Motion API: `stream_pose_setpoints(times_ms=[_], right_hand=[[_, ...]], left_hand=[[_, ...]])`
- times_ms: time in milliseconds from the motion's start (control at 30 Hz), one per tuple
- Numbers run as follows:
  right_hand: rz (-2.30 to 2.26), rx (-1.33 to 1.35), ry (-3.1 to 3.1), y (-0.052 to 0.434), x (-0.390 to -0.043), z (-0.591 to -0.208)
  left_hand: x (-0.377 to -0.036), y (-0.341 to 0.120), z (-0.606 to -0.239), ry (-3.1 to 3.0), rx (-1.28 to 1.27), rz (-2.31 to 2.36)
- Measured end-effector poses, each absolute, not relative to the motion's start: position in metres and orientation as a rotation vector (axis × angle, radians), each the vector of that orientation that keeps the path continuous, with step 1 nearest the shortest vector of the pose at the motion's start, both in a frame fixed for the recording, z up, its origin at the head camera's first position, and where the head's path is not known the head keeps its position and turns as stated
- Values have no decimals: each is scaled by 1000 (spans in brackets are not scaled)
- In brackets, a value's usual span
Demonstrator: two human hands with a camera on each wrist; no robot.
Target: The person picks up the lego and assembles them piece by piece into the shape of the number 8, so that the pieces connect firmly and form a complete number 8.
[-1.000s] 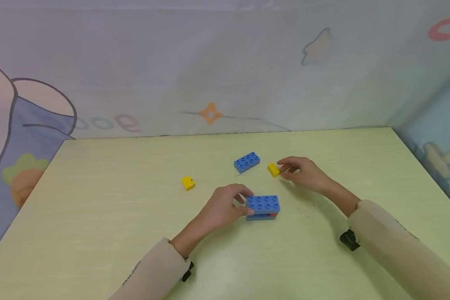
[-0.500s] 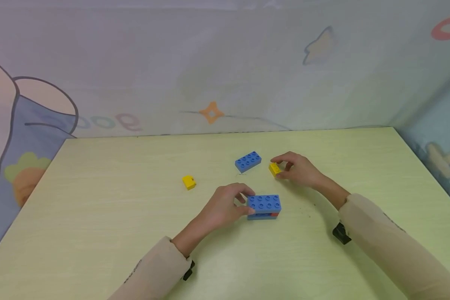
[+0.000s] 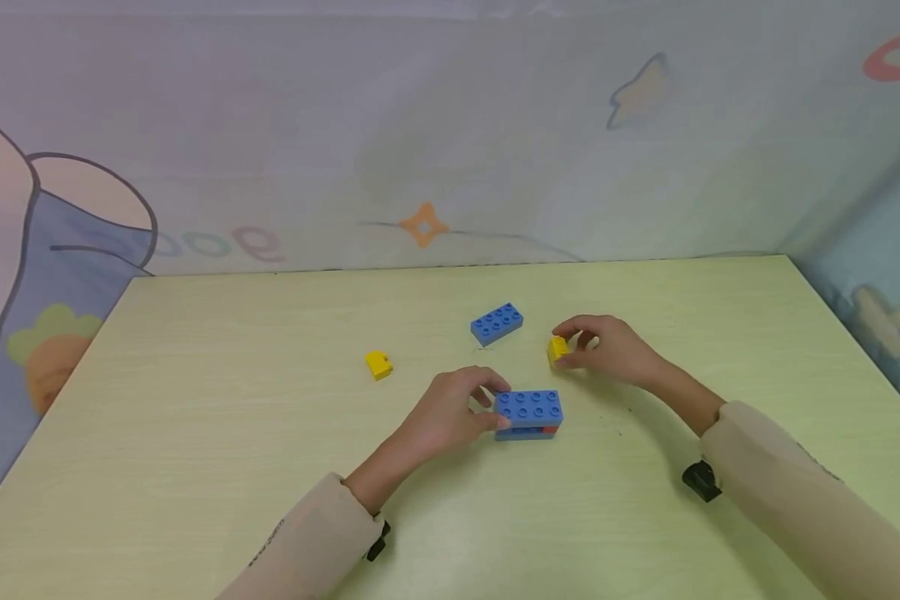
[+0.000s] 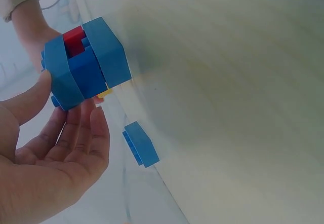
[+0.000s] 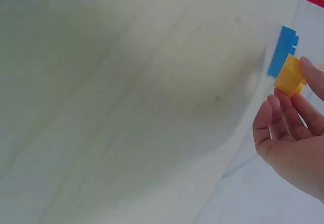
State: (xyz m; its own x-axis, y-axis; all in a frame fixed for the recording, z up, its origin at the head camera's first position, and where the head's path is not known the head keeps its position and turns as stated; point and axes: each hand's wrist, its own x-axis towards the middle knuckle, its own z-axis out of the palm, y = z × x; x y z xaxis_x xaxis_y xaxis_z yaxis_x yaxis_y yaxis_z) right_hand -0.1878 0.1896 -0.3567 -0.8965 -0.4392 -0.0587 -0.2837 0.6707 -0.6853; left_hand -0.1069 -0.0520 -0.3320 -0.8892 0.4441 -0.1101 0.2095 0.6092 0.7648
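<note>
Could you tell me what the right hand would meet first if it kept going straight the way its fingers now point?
Probably the loose blue brick. The right hand, pinching a small yellow brick, points left and slightly away across the table; depth is unclear, so it might pass just in front.

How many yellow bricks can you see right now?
2: one yellow brick pinched in the right hand, the other yellow brick lying alone on the table, left. More may sit hidden inside the stack.

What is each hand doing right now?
Left hand: grips the blue block stack.
Right hand: pinches a small yellow brick.
</note>
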Motion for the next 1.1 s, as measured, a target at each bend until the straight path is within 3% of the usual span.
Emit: stream_pose_setpoints(times_ms=[533,1100], right_hand=[[-1114,-868,2537,184,-137,-317],[-1096,-996,2632,179,-121,-323]], left_hand=[[-106,-52,-331,2550,543,1176],[-108,-52,-332,2540,541,1183]])
